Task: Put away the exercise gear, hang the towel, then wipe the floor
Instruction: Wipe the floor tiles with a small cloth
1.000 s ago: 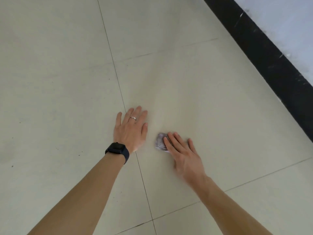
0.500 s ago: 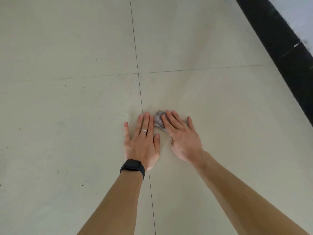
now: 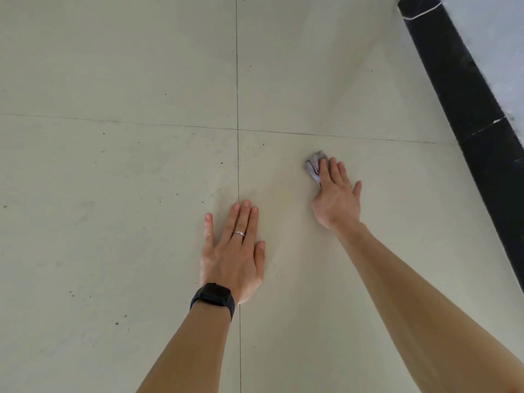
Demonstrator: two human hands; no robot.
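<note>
A small crumpled grey cloth (image 3: 313, 165) lies on the pale tiled floor (image 3: 113, 194), right of the tile joint cross. My right hand (image 3: 336, 195) presses flat on the cloth with straight fingers; most of the cloth is hidden under the fingers. My left hand (image 3: 234, 253) lies flat on the floor over the vertical tile joint, fingers straight, with a ring and a black watch on the wrist. The two hands are well apart.
A black skirting board (image 3: 467, 103) runs diagonally along the right side, with a light wall (image 3: 499, 38) above it. Small dark specks dot the left tiles. The exercise gear and the towel are out of view.
My right hand has slid the cloth to the right and farther away, off from the left hand. The left hand stays planted on the joint. The view has shifted.
</note>
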